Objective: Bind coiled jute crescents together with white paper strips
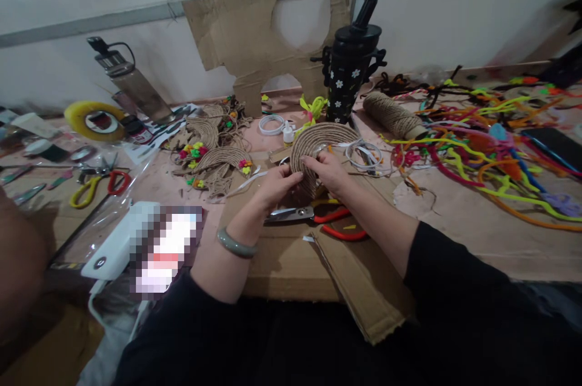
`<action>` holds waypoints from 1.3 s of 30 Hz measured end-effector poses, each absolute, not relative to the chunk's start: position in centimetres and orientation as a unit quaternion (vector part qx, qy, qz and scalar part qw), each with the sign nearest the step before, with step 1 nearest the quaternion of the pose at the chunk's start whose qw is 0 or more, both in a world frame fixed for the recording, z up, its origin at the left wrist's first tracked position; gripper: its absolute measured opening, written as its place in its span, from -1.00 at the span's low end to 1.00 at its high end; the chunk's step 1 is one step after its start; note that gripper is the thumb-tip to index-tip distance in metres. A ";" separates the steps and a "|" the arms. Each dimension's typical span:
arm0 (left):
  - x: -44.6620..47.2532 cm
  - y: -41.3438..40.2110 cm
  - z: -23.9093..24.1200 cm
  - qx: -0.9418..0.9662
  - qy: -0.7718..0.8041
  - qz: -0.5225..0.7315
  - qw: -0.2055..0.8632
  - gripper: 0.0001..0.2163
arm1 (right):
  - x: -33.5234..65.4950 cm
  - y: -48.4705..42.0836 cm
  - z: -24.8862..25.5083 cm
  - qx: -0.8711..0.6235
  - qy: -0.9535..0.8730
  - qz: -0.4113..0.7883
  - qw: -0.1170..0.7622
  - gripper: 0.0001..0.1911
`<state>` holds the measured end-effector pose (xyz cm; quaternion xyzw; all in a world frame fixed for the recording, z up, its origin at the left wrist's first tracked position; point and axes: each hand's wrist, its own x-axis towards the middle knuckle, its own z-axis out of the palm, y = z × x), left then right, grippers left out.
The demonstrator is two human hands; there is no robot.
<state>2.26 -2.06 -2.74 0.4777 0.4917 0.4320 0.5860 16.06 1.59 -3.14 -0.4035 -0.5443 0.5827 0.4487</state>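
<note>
While both hands are held out over the table [454,252], they pinch one curved piece of brown rope, made of many lines laid side by side like a rainbow. This rope arch [302,142] is right in front of the person, just past the scissors [295,214]. The left hand [275,186] has its thumb and fingers closed on the near left end of it. The right hand [331,173] is closed too, gripping the inside of the curve with its thumb on top. The two thumbs point at each other and are close together. A grey-green bangle [236,245] goes around the left wrist.

The scissors have red handles and lie under the arms, near a long cardboard strip [359,283]. A loop of white wire [364,159] lies just right of the right hand, and a little white bottle [288,131] stands behind the arch.

To the left, more rope arches [222,159] lie in a pile, with bright little flowers on them. A black cup [350,71] with white flowers stands at the back, next to a roll of brown string [393,114]. Lots of bright cords [504,177] are spread out on the right. On the near left, a white power bank [122,240] leans beside a lit phone [168,252] with a blurred screen.
</note>
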 end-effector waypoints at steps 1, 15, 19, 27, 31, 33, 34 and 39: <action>2.3 -2.0 -2.8 0.477 0.493 0.438 0.581 -0.81 | 16.1 1.6 -3.2 -0.403 -0.545 0.587 0.443 -0.72; 2.3 -2.1 -2.7 0.459 0.508 0.437 0.584 -0.84 | 16.0 1.7 -3.2 -0.410 -0.539 0.589 0.441 -0.72; 2.2 -1.8 -2.9 0.463 0.505 0.458 0.566 -0.83 | 16.1 1.6 -2.8 -0.418 -0.556 0.583 0.420 -0.77; 2.3 -2.1 -2.6 0.460 0.514 0.427 0.584 -0.82 | 15.9 1.8 -3.0 -0.427 -0.572 0.545 0.440 -0.82; 2.4 -2.0 -2.7 0.480 0.510 0.434 0.567 -0.83 | 16.1 1.7 -2.9 -0.414 -0.576 0.562 0.425 -0.80; 2.4 -1.8 -2.8 0.474 0.509 0.450 0.560 -0.83 | 16.2 1.6 -2.9 -0.407 -0.587 0.562 0.418 -0.79; 2.4 -1.7 -2.8 0.467 0.510 0.456 0.560 -0.83 | 16.2 1.6 -3.0 -0.405 -0.591 0.559 0.417 -0.79; 2.4 -2.0 -2.5 0.449 0.510 0.440 0.587 -0.80 | 16.1 1.7 -3.2 -0.412 -0.592 0.547 0.425 -0.80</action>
